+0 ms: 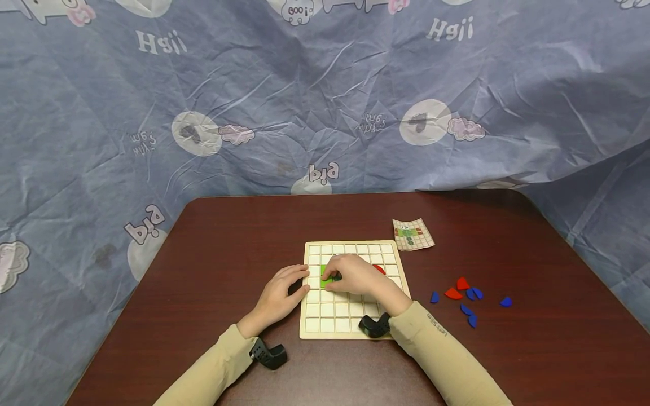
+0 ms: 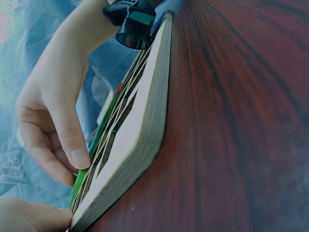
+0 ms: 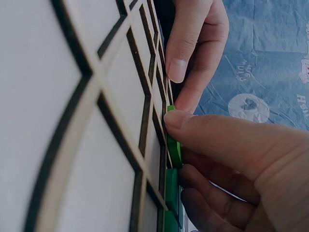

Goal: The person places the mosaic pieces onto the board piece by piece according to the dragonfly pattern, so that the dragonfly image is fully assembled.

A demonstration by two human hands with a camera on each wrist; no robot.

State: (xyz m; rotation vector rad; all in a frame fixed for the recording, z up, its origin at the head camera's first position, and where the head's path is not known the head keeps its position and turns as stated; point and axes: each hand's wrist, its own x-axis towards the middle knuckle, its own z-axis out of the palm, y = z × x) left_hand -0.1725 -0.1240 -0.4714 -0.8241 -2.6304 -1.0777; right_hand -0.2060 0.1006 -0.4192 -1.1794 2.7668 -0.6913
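Note:
A pale grid board (image 1: 327,325) lies on the table in front of the person. The left hand (image 1: 278,292) rests at its left edge, fingers and thumb spread against the rim. Over the board's left part, the right hand (image 1: 352,274) pinches a light green piece (image 3: 174,145), its thumb on the near side. Dark green pieces (image 3: 171,188) sit on the grid beside that one in the right wrist view. A red piece (image 1: 379,269) shows past the right wrist. The right hand and forearm hide part of the grid.
Behind the board's right corner lies a small picture card (image 1: 412,234) with a grid design. Loose red pieces (image 1: 462,283) and several blue pieces (image 1: 506,301) are scattered to the right on the dark wooden table (image 1: 244,225). A patterned cloth (image 1: 325,113) hangs behind.

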